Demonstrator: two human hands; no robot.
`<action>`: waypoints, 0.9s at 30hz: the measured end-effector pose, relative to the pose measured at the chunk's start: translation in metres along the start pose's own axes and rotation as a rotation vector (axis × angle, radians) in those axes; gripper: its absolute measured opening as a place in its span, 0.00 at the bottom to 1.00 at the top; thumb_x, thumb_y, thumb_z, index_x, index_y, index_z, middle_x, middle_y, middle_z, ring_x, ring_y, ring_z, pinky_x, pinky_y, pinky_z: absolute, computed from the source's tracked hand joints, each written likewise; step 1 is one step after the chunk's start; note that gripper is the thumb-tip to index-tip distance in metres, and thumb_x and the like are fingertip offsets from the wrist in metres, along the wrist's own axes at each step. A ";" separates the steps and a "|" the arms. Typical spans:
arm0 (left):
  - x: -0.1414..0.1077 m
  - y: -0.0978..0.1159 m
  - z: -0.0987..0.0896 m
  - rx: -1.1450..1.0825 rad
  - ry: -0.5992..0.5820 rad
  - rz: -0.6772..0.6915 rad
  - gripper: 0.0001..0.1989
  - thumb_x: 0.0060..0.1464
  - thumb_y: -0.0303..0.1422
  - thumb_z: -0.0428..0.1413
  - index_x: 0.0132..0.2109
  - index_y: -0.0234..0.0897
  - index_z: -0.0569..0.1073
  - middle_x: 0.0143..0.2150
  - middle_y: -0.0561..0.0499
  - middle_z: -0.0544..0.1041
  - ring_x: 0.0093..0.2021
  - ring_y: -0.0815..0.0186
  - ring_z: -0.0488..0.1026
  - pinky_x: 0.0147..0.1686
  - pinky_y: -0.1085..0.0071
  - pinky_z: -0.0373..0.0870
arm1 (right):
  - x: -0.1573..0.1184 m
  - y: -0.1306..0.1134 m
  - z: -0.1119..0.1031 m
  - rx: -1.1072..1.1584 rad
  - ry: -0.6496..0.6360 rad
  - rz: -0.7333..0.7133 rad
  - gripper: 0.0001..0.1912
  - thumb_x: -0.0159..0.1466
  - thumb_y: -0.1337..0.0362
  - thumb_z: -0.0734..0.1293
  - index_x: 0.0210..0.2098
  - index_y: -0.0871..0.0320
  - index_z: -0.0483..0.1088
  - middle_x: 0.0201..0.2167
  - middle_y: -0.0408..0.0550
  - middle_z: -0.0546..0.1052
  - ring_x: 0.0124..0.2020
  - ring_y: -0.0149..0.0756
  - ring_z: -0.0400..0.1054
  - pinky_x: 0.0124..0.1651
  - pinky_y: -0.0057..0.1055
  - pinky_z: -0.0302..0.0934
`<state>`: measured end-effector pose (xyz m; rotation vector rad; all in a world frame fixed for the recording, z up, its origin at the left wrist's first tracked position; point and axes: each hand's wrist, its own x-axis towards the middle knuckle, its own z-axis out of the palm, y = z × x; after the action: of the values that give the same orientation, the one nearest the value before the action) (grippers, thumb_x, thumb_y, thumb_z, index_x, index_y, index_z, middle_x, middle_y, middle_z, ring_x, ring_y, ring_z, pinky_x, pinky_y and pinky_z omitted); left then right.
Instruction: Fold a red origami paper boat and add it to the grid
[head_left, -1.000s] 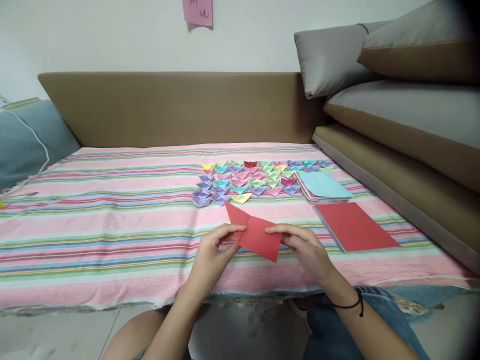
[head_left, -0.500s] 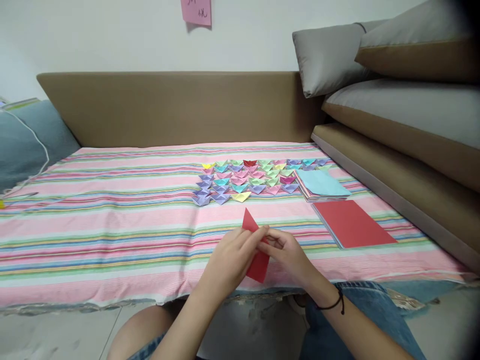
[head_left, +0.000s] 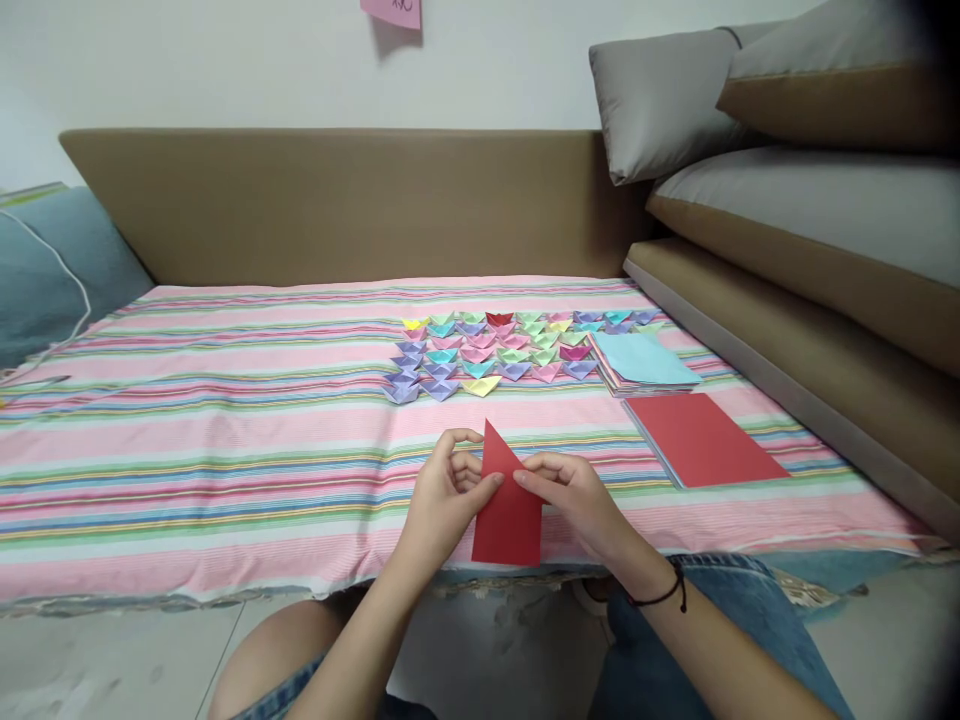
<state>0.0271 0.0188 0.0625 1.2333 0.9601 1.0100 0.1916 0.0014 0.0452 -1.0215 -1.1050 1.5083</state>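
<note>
A folded sheet of red paper (head_left: 508, 525) is held up over the front edge of the striped cloth, its top slanting to a point. My left hand (head_left: 454, 485) pinches it from the left, thumb on the near face and fingers partly behind. From the right, my right hand (head_left: 574, 490) grips the slanted edge between thumb and fingers. Beyond my hands lie rows of small folded paper boats (head_left: 480, 355) in purple, pink, green, blue, yellow and red.
To the right lie a stack of red-topped paper sheets (head_left: 705, 440) and a stack topped with light blue paper (head_left: 645, 360). Grey-brown cushions (head_left: 810, 220) rise along the right side. A striped cloth (head_left: 225, 430) covers the surface, with a brown backboard (head_left: 360, 205) behind.
My hands have moved apart from their overlapped position on the paper. The red paper has turned more face-on and upright, showing more of its surface. The view has tilted slightly down.
</note>
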 end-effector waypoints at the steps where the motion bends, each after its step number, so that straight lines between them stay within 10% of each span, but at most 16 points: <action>1: 0.000 0.000 0.000 -0.017 -0.020 -0.015 0.18 0.45 0.33 0.61 0.42 0.38 0.64 0.26 0.56 0.72 0.25 0.72 0.69 0.26 0.77 0.65 | 0.000 0.000 0.000 -0.025 -0.008 -0.005 0.09 0.55 0.59 0.70 0.28 0.60 0.74 0.25 0.45 0.78 0.28 0.32 0.71 0.31 0.27 0.63; 21: 0.000 0.010 0.000 -0.179 0.198 0.035 0.22 0.42 0.29 0.63 0.42 0.39 0.61 0.21 0.59 0.74 0.22 0.75 0.68 0.27 0.79 0.64 | -0.005 -0.007 0.003 -0.329 -0.048 -0.153 0.13 0.59 0.61 0.64 0.22 0.60 0.73 0.21 0.44 0.72 0.24 0.32 0.62 0.26 0.27 0.54; 27: -0.003 0.013 0.005 -0.114 0.023 -0.063 0.30 0.40 0.32 0.64 0.49 0.41 0.58 0.21 0.60 0.73 0.22 0.72 0.70 0.25 0.78 0.65 | -0.007 -0.008 0.003 -0.339 -0.040 -0.177 0.13 0.59 0.61 0.63 0.21 0.60 0.72 0.19 0.44 0.70 0.22 0.31 0.60 0.25 0.27 0.53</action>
<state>0.0301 0.0153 0.0757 1.0921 0.9410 1.0173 0.1918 -0.0045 0.0539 -1.0906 -1.4744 1.2301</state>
